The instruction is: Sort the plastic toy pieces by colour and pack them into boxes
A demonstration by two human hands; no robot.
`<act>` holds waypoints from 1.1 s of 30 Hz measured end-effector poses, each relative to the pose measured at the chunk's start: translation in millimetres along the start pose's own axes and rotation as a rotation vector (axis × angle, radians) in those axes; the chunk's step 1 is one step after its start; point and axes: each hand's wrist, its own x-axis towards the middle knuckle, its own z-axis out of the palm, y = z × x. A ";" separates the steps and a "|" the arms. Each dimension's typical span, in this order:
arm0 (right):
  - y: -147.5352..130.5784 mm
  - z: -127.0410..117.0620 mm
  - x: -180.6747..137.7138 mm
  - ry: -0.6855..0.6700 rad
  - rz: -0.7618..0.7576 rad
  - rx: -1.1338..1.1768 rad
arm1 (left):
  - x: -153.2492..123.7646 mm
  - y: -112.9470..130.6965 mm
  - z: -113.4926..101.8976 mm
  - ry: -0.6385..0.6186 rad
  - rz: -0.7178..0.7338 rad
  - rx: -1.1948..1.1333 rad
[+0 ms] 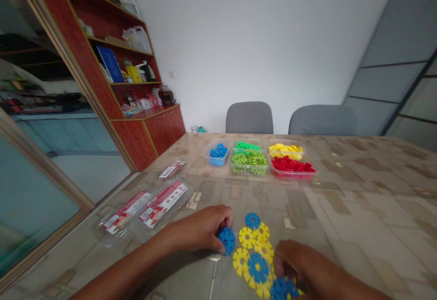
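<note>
My left hand (208,227) pinches a blue notched disc (226,241) between thumb and fingers, just left of a cluster of discs on the table. Several yellow notched discs (241,260) make up most of that cluster. One blue disc (252,220) is at its far end and another blue disc (258,267) lies on top of yellow ones. At the cluster's near right side, my right hand (293,261) has its fingers curled down beside blue discs (282,287) with some yellow under them. Its fingertips are partly hidden, so its hold cannot be made out fully.
Clear tubs of blue pieces (218,153), green pieces (249,160), yellow pieces (286,149) and red pieces (292,165) stand farther back on the patterned table (341,190). Clear plastic lids with labels (165,203) lie at the left. Two grey chairs (249,118) stand behind the table.
</note>
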 end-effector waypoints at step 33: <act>54.7 -18.6 32.8 -0.020 -0.227 0.711 | 12.5 22.1 44.5 0.003 0.194 -0.294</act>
